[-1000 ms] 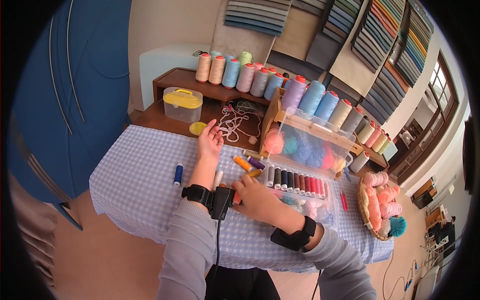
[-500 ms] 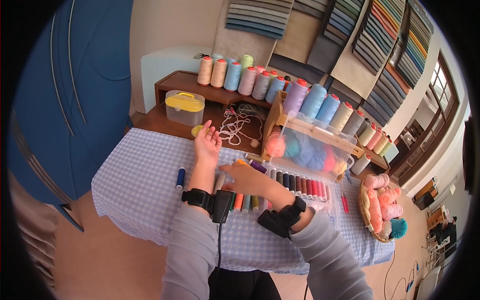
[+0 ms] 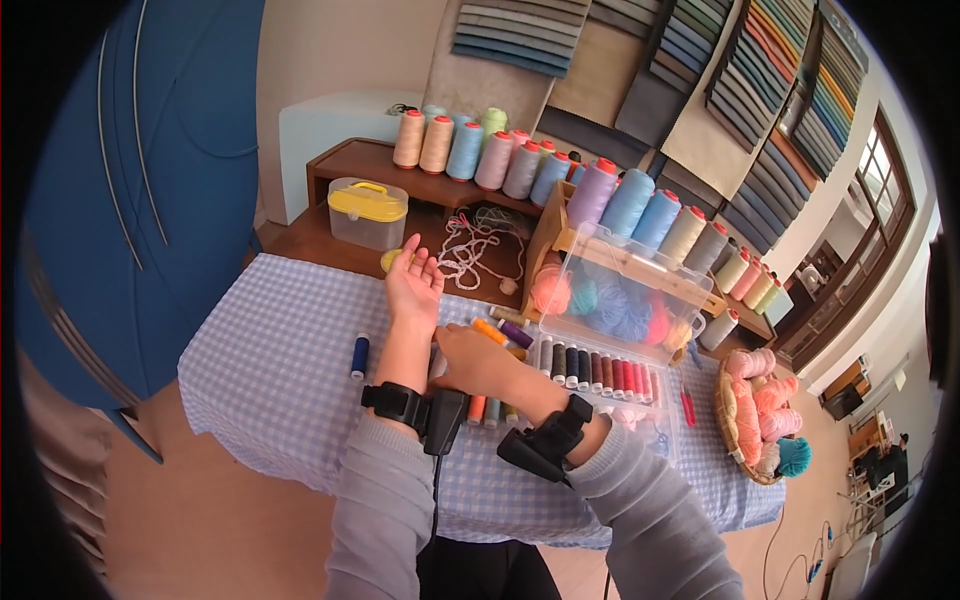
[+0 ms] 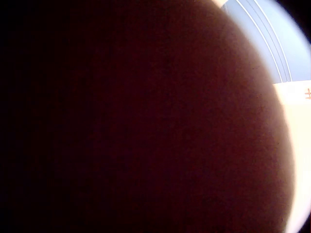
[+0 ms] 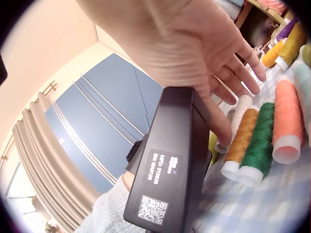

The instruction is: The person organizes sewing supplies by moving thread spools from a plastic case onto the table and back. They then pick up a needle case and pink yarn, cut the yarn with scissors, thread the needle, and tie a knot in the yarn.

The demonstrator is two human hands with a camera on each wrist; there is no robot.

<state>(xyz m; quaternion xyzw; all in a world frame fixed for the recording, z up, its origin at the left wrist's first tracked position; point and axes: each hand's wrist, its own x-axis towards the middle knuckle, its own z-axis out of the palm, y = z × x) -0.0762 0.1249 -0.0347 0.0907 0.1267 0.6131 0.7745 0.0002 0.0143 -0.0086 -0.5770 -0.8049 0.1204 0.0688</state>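
Note:
My left hand (image 3: 414, 290) is raised above the cloth, palm up, its fingers loosely bent and nothing in them. To its right, my right hand (image 3: 475, 360) reaches down over a row of thread spools. In the right wrist view its thumb lies by the near end of a white spool (image 5: 241, 114), with fingertips close to the far end. Alongside lie a golden-brown spool (image 5: 243, 138), a green spool (image 5: 260, 141) and an orange spool (image 5: 288, 111). A dark blue spool (image 3: 360, 355) stands apart on the left. The left wrist view is mostly dark.
Right of the hands, an open clear box (image 3: 625, 290) holds a row of spools. A yarn basket (image 3: 735, 400) sits at the table's right end. Behind are a yellow-lidded box (image 3: 368, 215), tangled cord (image 3: 470, 250) and large thread cones (image 3: 495, 160).
My right hand has left the orange spool, lifted and moved left, then come down by the white spool. My left hand stays raised in nearly the same place.

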